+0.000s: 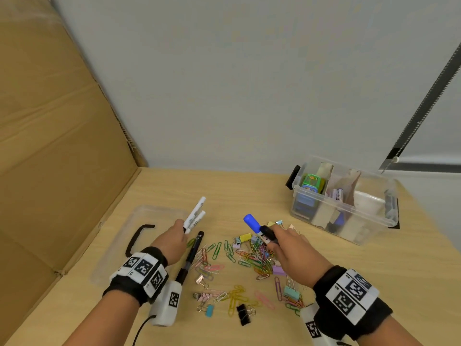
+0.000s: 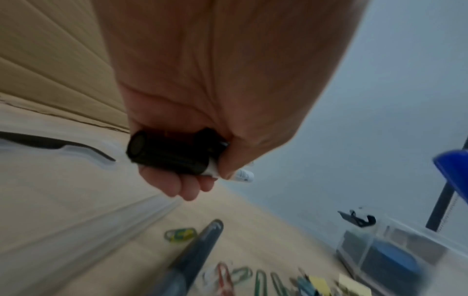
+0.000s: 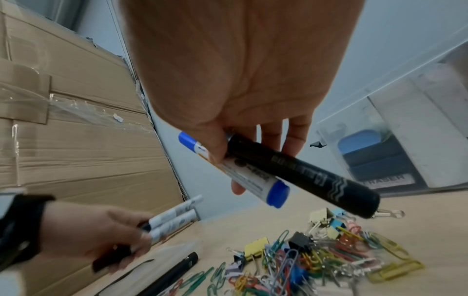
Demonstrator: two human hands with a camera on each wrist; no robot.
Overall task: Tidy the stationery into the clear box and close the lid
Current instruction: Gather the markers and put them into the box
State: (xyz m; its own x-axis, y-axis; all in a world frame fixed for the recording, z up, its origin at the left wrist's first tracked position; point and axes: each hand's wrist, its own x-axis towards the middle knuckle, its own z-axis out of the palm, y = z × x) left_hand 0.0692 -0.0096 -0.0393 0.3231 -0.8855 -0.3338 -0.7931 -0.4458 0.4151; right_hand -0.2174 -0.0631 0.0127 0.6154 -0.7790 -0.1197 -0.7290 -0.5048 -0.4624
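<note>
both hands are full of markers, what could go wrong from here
The right hand pinches a blue-capped marker and a black marker loosely, so one may slip onto the paper clips. The left hand holds two white markers by their ends, which could splay at the clear box.

"ERASER" on a white label [image 3: 387, 179] inside the clear box [image 3: 380, 112]; marker print illegible.

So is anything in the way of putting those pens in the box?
Nothing visible. The box is open, its lid lying apart by the left hand. Only bare table lies between the right hand with its pens and the box.
</note>
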